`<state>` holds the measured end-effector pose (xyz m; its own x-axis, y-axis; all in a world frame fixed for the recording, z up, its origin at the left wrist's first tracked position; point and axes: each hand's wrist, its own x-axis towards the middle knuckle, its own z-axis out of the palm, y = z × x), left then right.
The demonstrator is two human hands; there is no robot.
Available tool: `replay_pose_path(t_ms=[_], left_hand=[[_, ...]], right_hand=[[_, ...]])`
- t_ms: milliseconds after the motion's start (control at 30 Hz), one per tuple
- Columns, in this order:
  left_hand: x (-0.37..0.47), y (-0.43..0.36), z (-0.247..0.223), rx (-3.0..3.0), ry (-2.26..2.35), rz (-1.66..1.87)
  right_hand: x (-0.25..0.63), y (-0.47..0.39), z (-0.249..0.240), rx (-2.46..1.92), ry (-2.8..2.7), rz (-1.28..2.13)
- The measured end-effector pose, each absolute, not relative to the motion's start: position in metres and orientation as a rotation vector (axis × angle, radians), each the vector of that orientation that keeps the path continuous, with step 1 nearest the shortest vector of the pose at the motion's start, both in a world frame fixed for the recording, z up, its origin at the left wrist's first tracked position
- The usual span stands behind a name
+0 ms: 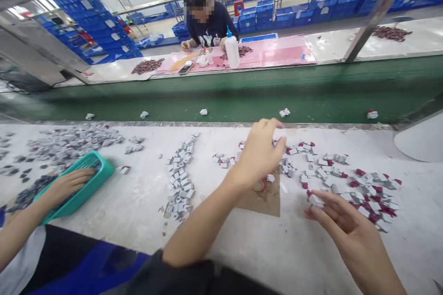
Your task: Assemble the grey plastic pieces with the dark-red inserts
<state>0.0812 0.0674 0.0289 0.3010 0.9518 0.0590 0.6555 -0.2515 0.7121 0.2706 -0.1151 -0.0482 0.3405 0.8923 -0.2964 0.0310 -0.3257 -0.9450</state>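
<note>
My left hand (258,154) reaches over the middle of the table, thumb and fingers apart, with nothing seen between them. Under it lies a brown board (273,205) with a small red-rimmed round thing (260,185) on it, partly hidden by my wrist. Between the thumb and fingers of my right hand (349,226) is a small white piece (315,200) with a dark red end. Beside that hand spreads a pile of similar white and dark red pieces (375,193). A long row of grey-white pieces (180,179) lies left of my left forearm.
At the left, a co-worker's hand (71,186) rests in a teal basket (83,196) near heaps of grey pieces (76,143). Beyond the table edge, spaced pieces (204,112) lie on a green belt (173,97). Another person (211,23) sits opposite, near a white bottle (232,50).
</note>
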Motion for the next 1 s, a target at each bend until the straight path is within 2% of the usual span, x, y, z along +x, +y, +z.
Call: replay_pose_path(t_ms=[67,167,267,433,700,867,1000], left_hand=[[0.039,0.022,0.024,2.012,1.505,0.755],[-0.025,-0.011,0.004,1.992,2.048,0.640],[-0.074,-0.011,-0.017,1.827,2.409,0.564],[-0.108,0.007,-0.032,1.721,2.582,0.499],[-0.106,0.017,-0.035,1.773,2.549,0.482],[-0.084,-0.009,-0.023,1.599,2.091,0.798],[-0.056,-0.030,-0.018,1.284,1.689,0.946]], right_hand=[[0.264,-0.125,-0.052,-1.748,-0.912,1.019],[0.260,-0.133,-0.061,-1.830,-1.117,0.824],[0.261,-0.135,-0.069,-1.825,-1.280,0.715],[0.271,-0.133,-0.075,-1.838,-1.443,0.689],[0.321,-0.130,-0.077,-1.833,-1.727,0.879],[0.324,-0.128,-0.069,-1.863,-1.747,0.938],[0.304,-0.118,-0.063,-1.873,-1.600,0.788]])
